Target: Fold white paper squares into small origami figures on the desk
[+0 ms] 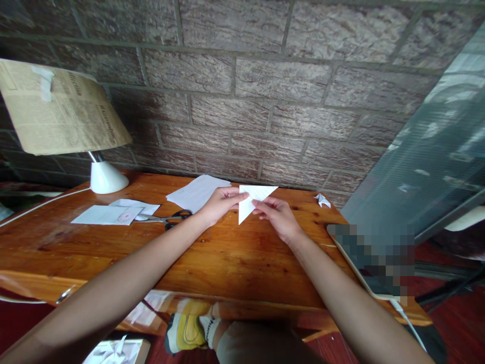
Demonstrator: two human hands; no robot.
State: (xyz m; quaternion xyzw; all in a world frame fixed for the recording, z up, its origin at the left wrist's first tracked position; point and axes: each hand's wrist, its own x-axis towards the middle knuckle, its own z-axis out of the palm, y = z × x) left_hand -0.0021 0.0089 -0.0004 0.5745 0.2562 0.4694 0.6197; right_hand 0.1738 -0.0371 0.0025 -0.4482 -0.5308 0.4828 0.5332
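A white sheet of paper folded into a triangle [257, 195] is held up over the middle of the wooden desk. My left hand [223, 203] pinches its left edge, thumb on the front face. From the right, my right hand [278, 216] grips the slanted edge between thumb and fingers. Faint marks show on the paper near its top. Behind my left hand lies a stack of white paper [197, 191]. Scissors with black handles [178, 219] rest on the desk left of that hand, their blades reaching toward some cut paper.
A lamp [108, 177] with a newsprint shade stands at the back left. Paper pieces [102, 214] lie before it, one with a red stamp. A small folded paper shape [322, 200] sits at the back right. A tablet-like device [364, 263] with a cable lies along the right edge.
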